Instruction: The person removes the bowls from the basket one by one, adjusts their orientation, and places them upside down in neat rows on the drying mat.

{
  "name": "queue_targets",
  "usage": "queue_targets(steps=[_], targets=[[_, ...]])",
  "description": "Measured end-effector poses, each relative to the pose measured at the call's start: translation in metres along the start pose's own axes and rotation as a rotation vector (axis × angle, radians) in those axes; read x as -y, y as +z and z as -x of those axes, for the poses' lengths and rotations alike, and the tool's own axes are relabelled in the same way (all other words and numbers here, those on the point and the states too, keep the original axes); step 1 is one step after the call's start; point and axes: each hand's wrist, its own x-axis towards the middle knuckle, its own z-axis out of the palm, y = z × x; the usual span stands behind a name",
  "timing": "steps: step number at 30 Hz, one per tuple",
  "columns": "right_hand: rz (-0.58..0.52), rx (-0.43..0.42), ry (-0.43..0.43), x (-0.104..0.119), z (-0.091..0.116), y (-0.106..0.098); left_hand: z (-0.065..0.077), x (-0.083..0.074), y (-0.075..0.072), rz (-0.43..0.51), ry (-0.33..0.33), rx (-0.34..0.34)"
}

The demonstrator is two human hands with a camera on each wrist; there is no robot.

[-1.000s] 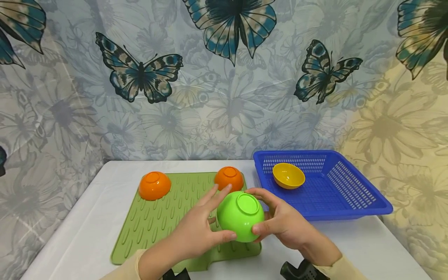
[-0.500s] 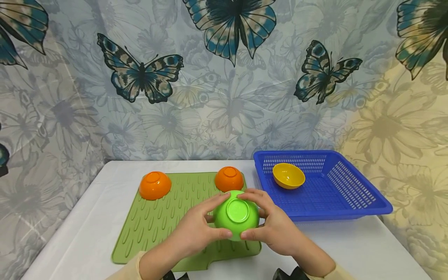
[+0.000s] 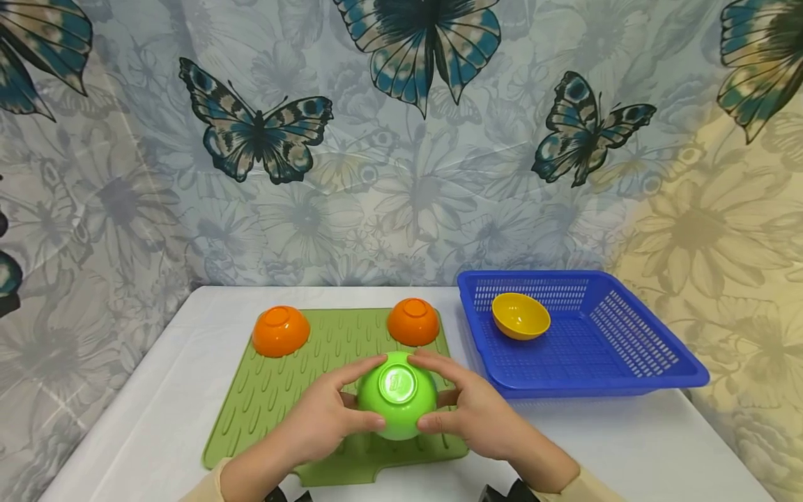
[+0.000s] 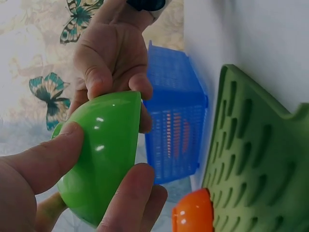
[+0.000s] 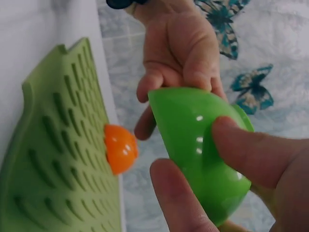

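A bright green bowl (image 3: 398, 404) is held upside down above the front part of the green drying mat (image 3: 263, 411), its foot ring facing up. My left hand (image 3: 326, 415) grips its left side, thumb low on the wall. On the opposite side my right hand (image 3: 467, 408) holds it in the same way. Both wrist views show the bowl's rim pointing down toward the mat with a gap between. Two orange bowls stand upside down on the mat's far part, one orange bowl (image 3: 280, 331) at the left corner and another orange bowl (image 3: 413, 322) at the right.
A blue plastic basket (image 3: 602, 348) sits right of the mat. Inside it, at the back left, a yellow bowl (image 3: 521, 316) lies tilted with its opening up. A white cloth (image 3: 564, 446) covers the table, and a butterfly-patterned curtain hangs behind it.
The green bowl has moved left and slightly down, over the mat, and turned so its base faces up more squarely. My right hand moved left with it, and both hands stay on it.
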Motion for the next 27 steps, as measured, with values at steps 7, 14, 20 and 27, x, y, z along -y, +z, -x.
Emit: queue_targets(steps=[7,14,20,27], targets=[[-0.317,0.0,0.151,-0.007,-0.028,0.025,0.007,0.011,-0.027,0.012,-0.069,-0.008],[-0.392,0.015,0.189,-0.014,-0.065,0.061,0.019,0.023,-0.067,0.038,-0.114,-0.016],[-0.38,0.028,0.186,-0.018,-0.091,0.09,0.03,0.033,-0.099,0.009,-0.155,-0.017],[-0.412,0.041,0.193,-0.025,-0.116,0.119,0.04,0.047,-0.129,-0.013,-0.176,-0.026]])
